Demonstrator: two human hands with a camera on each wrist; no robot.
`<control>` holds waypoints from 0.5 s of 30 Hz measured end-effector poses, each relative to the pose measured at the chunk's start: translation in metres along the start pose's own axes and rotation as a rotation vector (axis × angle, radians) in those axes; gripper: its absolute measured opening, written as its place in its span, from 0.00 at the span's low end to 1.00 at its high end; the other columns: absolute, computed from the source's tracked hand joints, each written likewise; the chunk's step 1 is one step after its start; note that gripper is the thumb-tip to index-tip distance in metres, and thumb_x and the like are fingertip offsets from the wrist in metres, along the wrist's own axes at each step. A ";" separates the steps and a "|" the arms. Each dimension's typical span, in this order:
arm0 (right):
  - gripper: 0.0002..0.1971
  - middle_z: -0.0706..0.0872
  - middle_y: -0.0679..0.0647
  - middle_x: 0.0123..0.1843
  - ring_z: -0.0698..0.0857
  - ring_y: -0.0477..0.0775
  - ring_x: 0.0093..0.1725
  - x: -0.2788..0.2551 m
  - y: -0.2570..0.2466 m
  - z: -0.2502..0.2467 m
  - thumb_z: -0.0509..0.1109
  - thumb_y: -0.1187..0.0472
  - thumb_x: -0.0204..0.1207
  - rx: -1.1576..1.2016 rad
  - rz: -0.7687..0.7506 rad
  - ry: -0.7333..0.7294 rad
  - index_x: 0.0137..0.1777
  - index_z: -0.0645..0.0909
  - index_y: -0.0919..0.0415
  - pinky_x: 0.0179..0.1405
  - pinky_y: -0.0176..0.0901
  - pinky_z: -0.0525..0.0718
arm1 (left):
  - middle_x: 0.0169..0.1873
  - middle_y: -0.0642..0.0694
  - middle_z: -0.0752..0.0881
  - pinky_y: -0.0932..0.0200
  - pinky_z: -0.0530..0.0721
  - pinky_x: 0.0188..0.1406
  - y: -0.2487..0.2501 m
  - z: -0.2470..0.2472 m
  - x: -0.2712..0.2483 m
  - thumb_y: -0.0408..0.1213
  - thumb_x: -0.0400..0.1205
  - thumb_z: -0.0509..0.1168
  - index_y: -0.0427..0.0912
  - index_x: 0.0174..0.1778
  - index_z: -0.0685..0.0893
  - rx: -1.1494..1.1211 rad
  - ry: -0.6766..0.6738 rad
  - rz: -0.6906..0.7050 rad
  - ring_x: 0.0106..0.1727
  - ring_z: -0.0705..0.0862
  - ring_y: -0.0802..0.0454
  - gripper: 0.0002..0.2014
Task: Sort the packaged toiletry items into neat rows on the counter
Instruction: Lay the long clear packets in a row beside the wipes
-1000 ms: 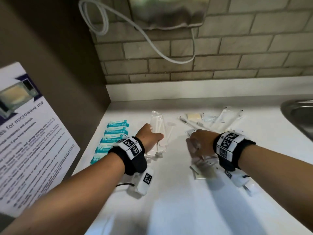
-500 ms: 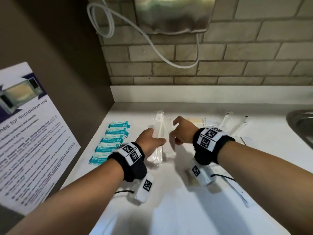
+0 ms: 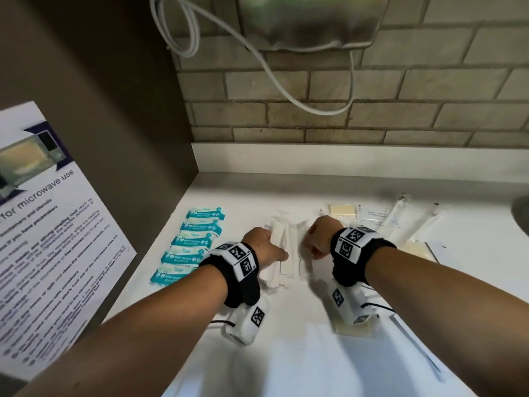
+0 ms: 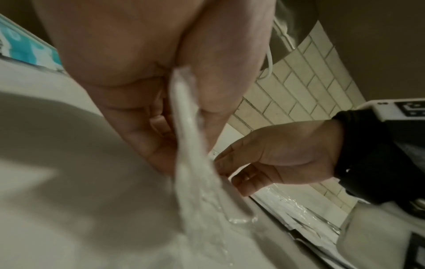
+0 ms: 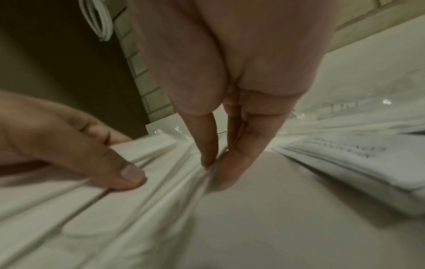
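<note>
two hands (image 3: 266, 247) (image 3: 320, 239), crinkly clear comb packets (image 3: 282, 253)

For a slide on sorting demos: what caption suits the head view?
Both hands, left hand and right hand, align clear-wrapped combs beside a row of teal wipe packets.

We are losing the fingertips of our left hand (image 3: 264, 247) behind its own knuckles, just above the clear packets (image 3: 282, 253). Right of those packets, the fingers of our right hand (image 3: 320, 239) are hiding the same way. Motion is smearing the packets in both wrist views, so we are not telling how many there are. Far right of the packets, the sink (image 3: 521, 216) is being cut by the picture's edge. Up behind the packets, the sachet's (image 3: 372, 216) print is staying too small for us to read. Left of them, the poster (image 3: 43, 224) is running off the frame.
</note>
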State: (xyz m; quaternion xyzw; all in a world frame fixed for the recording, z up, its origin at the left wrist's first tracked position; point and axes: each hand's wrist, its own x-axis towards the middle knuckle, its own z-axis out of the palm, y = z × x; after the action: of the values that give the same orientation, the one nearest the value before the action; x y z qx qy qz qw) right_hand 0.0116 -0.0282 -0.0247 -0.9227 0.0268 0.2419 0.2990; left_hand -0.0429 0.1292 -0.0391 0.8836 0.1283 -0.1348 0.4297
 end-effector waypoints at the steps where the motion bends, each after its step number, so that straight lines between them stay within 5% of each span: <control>1: 0.06 0.90 0.53 0.27 0.93 0.52 0.34 -0.003 0.000 0.001 0.76 0.65 0.65 -0.086 0.018 0.025 0.40 0.82 0.64 0.38 0.44 0.92 | 0.47 0.41 0.89 0.58 0.83 0.41 0.001 0.001 0.002 0.39 0.68 0.78 0.34 0.52 0.85 0.017 0.000 0.003 0.51 0.89 0.40 0.19; 5: 0.17 0.86 0.59 0.57 0.87 0.58 0.54 -0.014 -0.006 0.006 0.69 0.65 0.76 -0.244 -0.144 0.161 0.65 0.76 0.62 0.52 0.47 0.87 | 0.51 0.43 0.90 0.59 0.83 0.46 0.001 -0.010 0.003 0.36 0.70 0.78 0.38 0.54 0.86 0.006 0.017 0.019 0.51 0.88 0.44 0.17; 10: 0.19 0.81 0.55 0.63 0.79 0.59 0.63 -0.045 -0.019 0.013 0.70 0.51 0.74 -0.598 -0.370 0.049 0.65 0.82 0.52 0.61 0.53 0.82 | 0.51 0.40 0.88 0.61 0.79 0.40 -0.013 -0.032 0.008 0.38 0.68 0.78 0.37 0.55 0.85 0.040 0.081 -0.056 0.50 0.87 0.42 0.21; 15: 0.26 0.77 0.58 0.67 0.74 0.62 0.69 -0.066 -0.025 0.018 0.71 0.45 0.74 -0.722 -0.402 -0.013 0.69 0.80 0.55 0.68 0.55 0.77 | 0.46 0.43 0.90 0.49 0.89 0.52 -0.017 -0.031 0.007 0.42 0.54 0.81 0.40 0.53 0.87 0.107 0.003 -0.123 0.47 0.89 0.42 0.30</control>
State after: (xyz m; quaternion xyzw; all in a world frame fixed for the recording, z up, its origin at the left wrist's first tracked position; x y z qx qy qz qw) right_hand -0.0493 -0.0036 0.0062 -0.9536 -0.2425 0.1785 -0.0026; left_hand -0.0378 0.1647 -0.0358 0.8960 0.1756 -0.1662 0.3725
